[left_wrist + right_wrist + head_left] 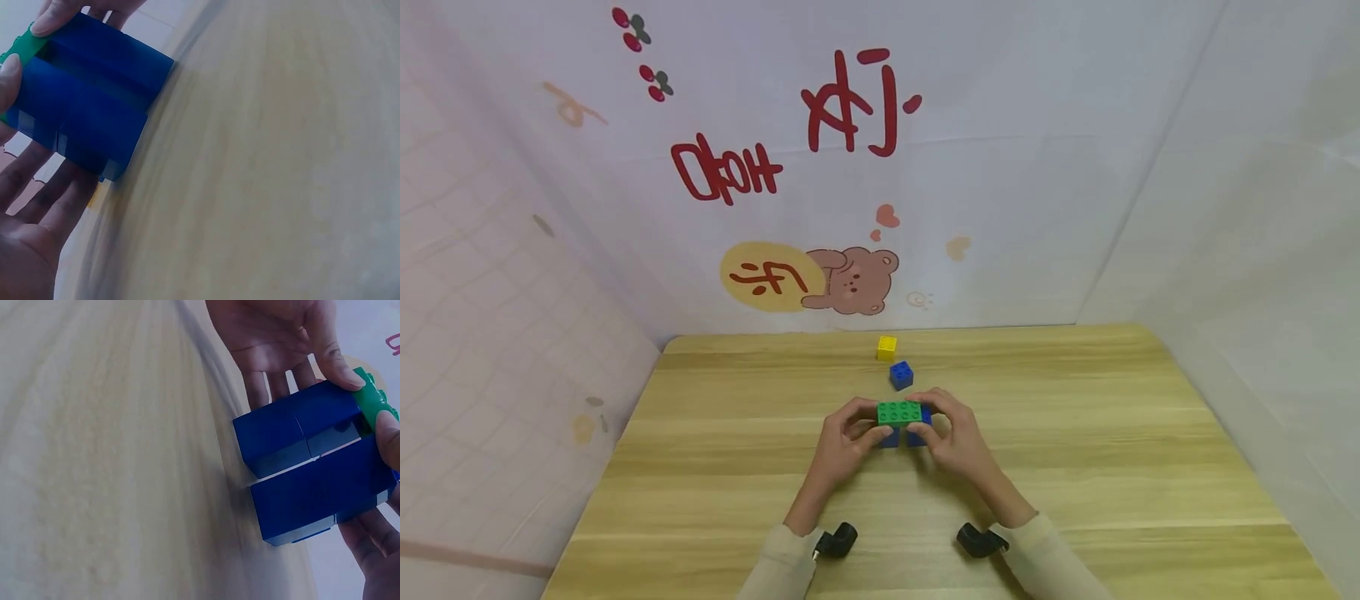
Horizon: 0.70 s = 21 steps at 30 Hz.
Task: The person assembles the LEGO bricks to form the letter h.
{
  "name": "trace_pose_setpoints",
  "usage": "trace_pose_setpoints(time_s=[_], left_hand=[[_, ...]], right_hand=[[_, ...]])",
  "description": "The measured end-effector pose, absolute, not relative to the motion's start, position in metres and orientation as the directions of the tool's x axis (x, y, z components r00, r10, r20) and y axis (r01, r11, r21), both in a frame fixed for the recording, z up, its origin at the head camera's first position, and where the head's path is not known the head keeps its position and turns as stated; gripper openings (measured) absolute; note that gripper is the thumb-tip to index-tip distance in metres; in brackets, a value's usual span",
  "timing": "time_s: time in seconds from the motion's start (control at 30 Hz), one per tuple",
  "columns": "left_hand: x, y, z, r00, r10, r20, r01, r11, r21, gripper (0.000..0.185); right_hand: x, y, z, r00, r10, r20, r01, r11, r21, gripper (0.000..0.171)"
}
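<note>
So both hands are on a little brick build just below the middle of the head view, sitting on the wooden table (1075, 467); the left hand (842, 446) has its fingers curled round the left end of it, and the right hand (958, 442) is wrapped round the right end the same way, so both are closed onto it rather than spread flat; the green brick (899, 412) lies across the top as a long flat piece, and under it are the blue bricks (898, 437), which the wrist views show much better: in the right wrist view the blue bricks (312, 462) fill the right half of the frame as two rows with a thin gap between them, with the green brick (375, 406) poking out at the upper right under a thumb; whether the green one is fully pressed down I can't tell, there's a small dark gap at that corner; so I'd say the stack is mostly together, with the green top seated or nearly so; what's left, going by the table, is the loose blue brick (902, 375) and the yellow brick (887, 347) just above the hands in the frame, close together, neither touched.
</note>
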<state>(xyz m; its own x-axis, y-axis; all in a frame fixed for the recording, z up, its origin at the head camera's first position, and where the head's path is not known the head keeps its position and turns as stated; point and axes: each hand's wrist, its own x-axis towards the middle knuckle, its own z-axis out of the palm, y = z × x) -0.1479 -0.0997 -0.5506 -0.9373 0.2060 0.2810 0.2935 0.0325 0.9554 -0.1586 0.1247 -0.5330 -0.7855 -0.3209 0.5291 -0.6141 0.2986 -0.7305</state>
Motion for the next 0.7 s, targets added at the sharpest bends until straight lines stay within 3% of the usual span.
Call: trace_pose_setpoints(time_s=[0.47, 0.7], left_hand=[[-0.1488, -0.0918, -0.5543, -0.931, 0.210, 0.299, 0.314, 0.041, 0.949, 0.030], [-0.1449, -0.0966, -0.5494, -0.947, 0.225, 0.227, 0.241, 0.034, 0.970, 0.032]], right_hand=[[-0.1565, 0.1289, -0.5354, -0.835, -0.304, 0.458, -0.547, 0.381, -0.745, 0.039], [-0.1582, 0.1254, -0.5313, -0.835, -0.308, 0.456, -0.548, 0.395, -0.738, 0.036]])
